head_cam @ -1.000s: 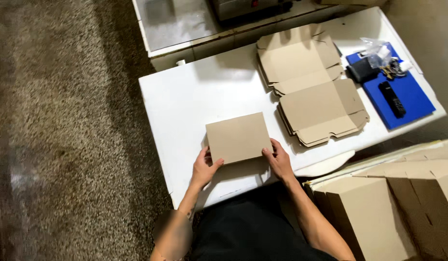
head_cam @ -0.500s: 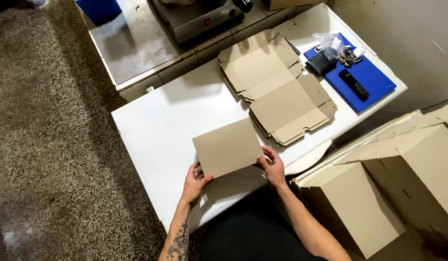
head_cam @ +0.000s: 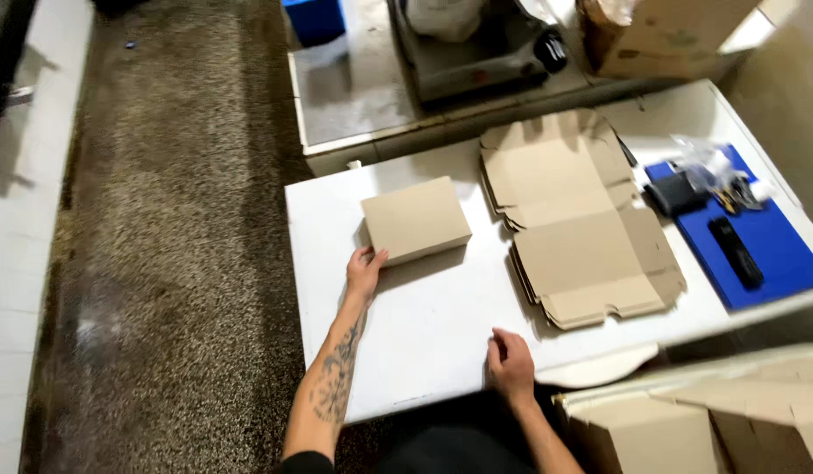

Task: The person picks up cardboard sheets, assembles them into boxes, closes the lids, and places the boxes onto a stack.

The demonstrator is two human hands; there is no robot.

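The left hand (head_cam: 364, 270) grips the near left corner of a closed cardboard box (head_cam: 416, 219), thumb on the top face and fingers curled against its near side. It holds by that one corner only. The box stands on the white table (head_cam: 424, 342), toward the far left part of the top, near the left edge and well apart from everything else.

The right hand (head_cam: 510, 364) holds nothing. It lies palm down, fingers loosely bent, on the bare table near the front edge, well apart from the box.

To the right of the box lies a stack of flat, unfolded box blanks (head_cam: 575, 219), their flaps spread wide. Farther right, a blue mat (head_cam: 775, 250) carries a black remote-shaped object (head_cam: 736, 253) and a few small items too small to tell. A large open carton (head_cam: 713, 421) stands at the lower right, below table level.

The risks, as a judgement: with one hand on one corner, the box could pivot or skid on the smooth top, and the left edge is close enough that a push that way might tip it onto the floor. A hard pinch could dent the corner or pop a tucked flap loose. The right hand is too far off to steady it.
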